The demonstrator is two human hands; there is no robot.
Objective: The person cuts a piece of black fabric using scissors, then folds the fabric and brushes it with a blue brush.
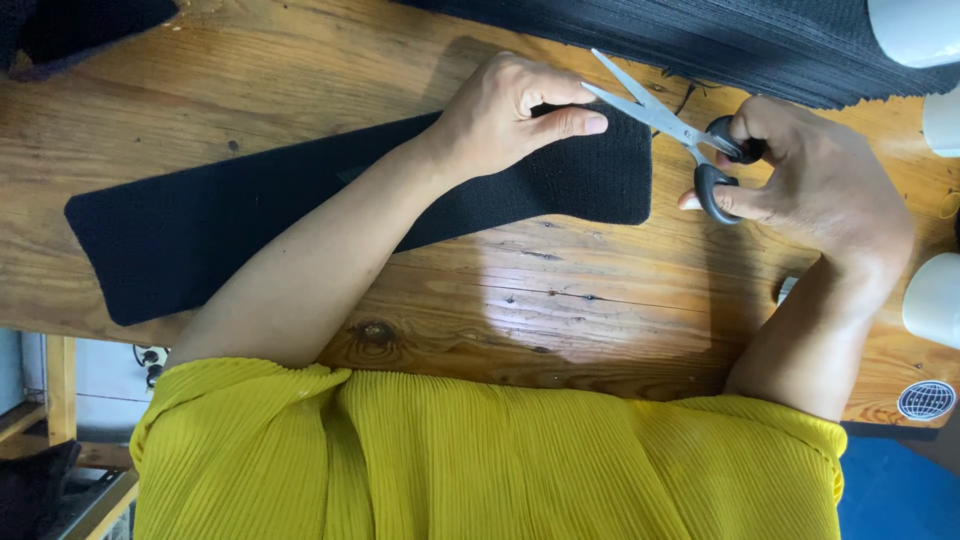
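Yellow pleated cloth (pixel 480 460) fills the lower frame. One black fabric strip (pixel 200 225) lies across the middle of the wooden table (pixel 560 310). One left hand (pixel 505 115) presses flat on its right end; one right hand (pixel 815 175) grips one pair of scissors (pixel 665 120), blades parted. Upper right, four white objects (pixel 935 295), cut off, edge a dark ribbed stack (pixel 740 40).

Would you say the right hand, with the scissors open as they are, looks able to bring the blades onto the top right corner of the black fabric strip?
Probably yes. The right hand holds the scissors open just beside the black fabric strip, and the left hand pins it nearby, leaving the corner edge exposed.
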